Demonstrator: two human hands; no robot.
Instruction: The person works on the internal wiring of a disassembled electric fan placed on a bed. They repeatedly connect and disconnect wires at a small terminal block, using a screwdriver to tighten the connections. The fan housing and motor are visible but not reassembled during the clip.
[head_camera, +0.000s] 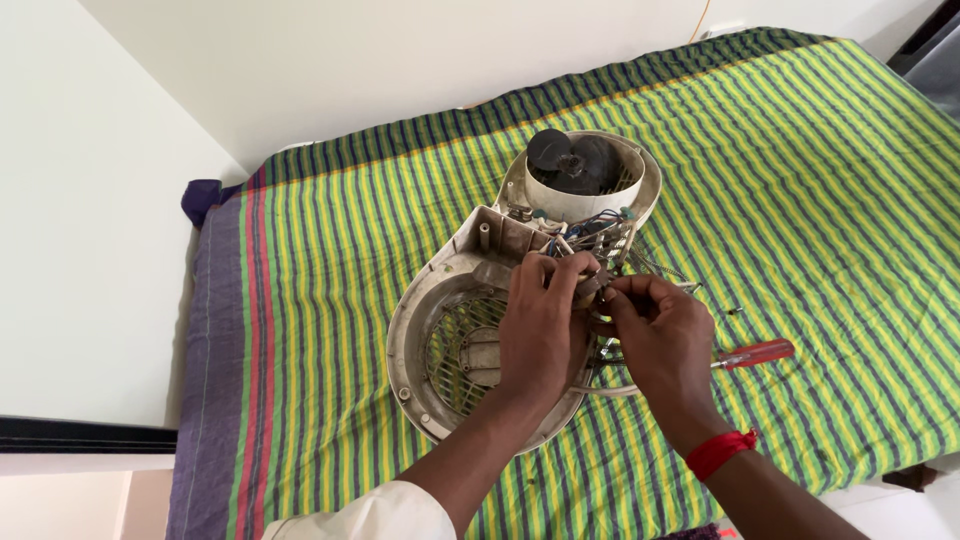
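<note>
An opened white plastic fan-heater housing lies on a striped cloth, its round grille facing up. Behind it sits a second housing part with a dark motor and fan inside. My left hand and my right hand meet over the housing's right edge. Both pinch a small grey part attached to a bundle of wires and a wire-wound heating element. A red thread band is on my right wrist.
A screwdriver with a clear red handle lies on the cloth just right of my right hand. A small dark screw sits nearby. The green, yellow and purple striped cloth covers a bed against white walls.
</note>
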